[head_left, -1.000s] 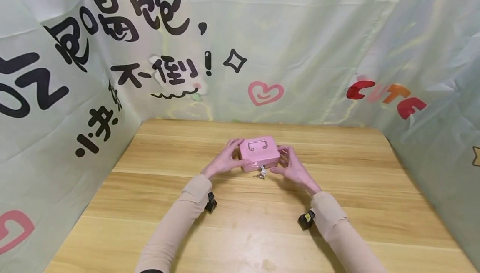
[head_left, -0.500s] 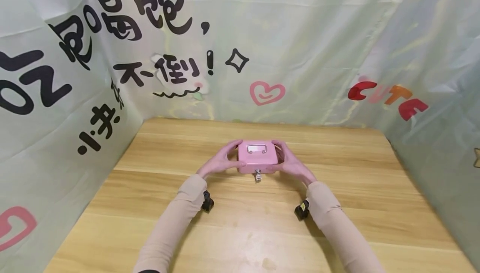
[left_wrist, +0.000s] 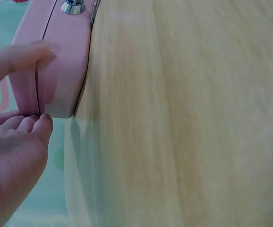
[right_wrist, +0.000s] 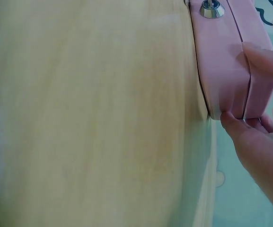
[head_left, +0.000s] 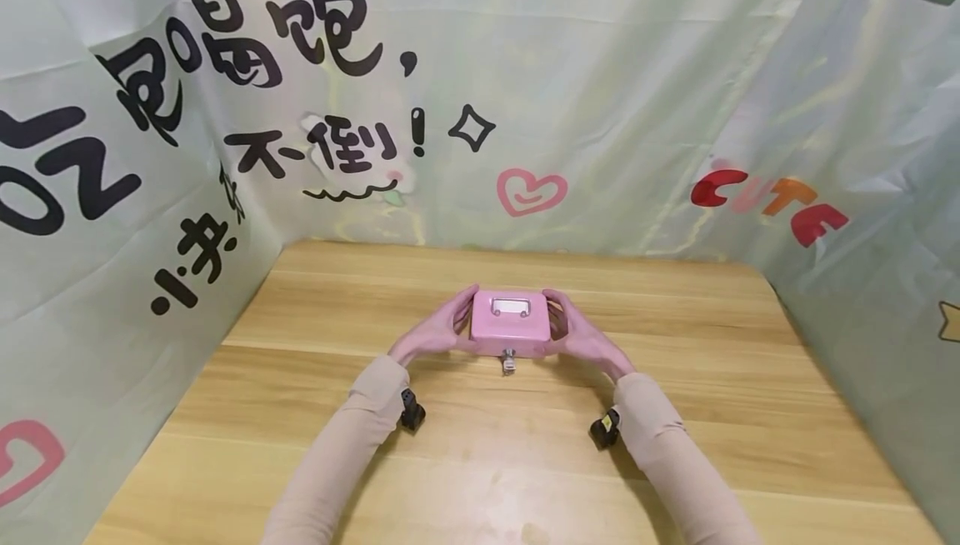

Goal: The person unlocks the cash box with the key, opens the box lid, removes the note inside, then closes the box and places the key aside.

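Observation:
A pink cash box [head_left: 512,324] with a silver folding handle [head_left: 512,307] on its lid sits squarely on the wooden table. From the lock [right_wrist: 212,9] on its front, a small bunch of keys [head_left: 509,363] hangs. My left hand [head_left: 442,328] grips the left end, thumb on the front and fingers at the side. At the opposite end my right hand [head_left: 583,337] does likewise, its thumb [right_wrist: 264,61] on the front near the lid seam. The lid is down, so the inside is hidden.
The wooden table [head_left: 480,462] extends around the box on all sides. A printed cloth [head_left: 622,112] with lettering and hearts hangs behind and at both sides. Small black wrist cameras [head_left: 412,412] sit at the sleeves.
The box, slightly turned before, now faces me squarely and sits a little nearer. My right hand, loosely beside it at first, has closed onto its right end.

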Motion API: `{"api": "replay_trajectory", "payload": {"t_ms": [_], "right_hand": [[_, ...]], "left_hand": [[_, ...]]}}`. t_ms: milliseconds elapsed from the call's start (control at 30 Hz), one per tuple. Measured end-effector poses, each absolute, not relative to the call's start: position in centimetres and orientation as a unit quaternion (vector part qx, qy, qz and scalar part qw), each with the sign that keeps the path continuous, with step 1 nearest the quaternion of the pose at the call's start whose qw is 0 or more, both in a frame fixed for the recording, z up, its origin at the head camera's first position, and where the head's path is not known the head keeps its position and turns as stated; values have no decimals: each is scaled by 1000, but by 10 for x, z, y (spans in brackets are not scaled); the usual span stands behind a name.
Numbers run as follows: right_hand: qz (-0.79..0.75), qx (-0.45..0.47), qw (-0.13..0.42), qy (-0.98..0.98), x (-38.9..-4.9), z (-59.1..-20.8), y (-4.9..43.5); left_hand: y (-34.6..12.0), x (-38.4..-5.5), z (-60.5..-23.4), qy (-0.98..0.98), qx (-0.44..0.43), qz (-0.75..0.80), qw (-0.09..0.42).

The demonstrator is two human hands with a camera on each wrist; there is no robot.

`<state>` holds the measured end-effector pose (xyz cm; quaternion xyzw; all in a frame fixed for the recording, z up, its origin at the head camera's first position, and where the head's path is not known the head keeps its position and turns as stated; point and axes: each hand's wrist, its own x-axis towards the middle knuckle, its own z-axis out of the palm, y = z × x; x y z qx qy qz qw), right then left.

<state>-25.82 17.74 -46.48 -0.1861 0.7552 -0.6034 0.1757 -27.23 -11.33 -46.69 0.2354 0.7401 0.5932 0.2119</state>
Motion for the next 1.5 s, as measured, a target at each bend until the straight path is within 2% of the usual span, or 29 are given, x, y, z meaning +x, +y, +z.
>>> {"api": "replay_trajectory", "payload": {"t_ms": [233,667,1100,1367,1500], "right_hand": [[-616,-199,198,736,-258,-467,180],[-634,-195,175,728,-261,-461,188],[-640,-59,111,758,-270,-452,174],[-614,-36,73,785,-274,-454,169],[-600,-49,61,796,-272,-457,170]], "left_hand": [[-116,-272,-471,727,234,611,209],[-120,-282,-473,715,199,644,188],[-104,-283,-473,762,148,620,115],[-106,-273,-472,767,203,583,175],[-106,-270,-474,763,219,581,181]]}}
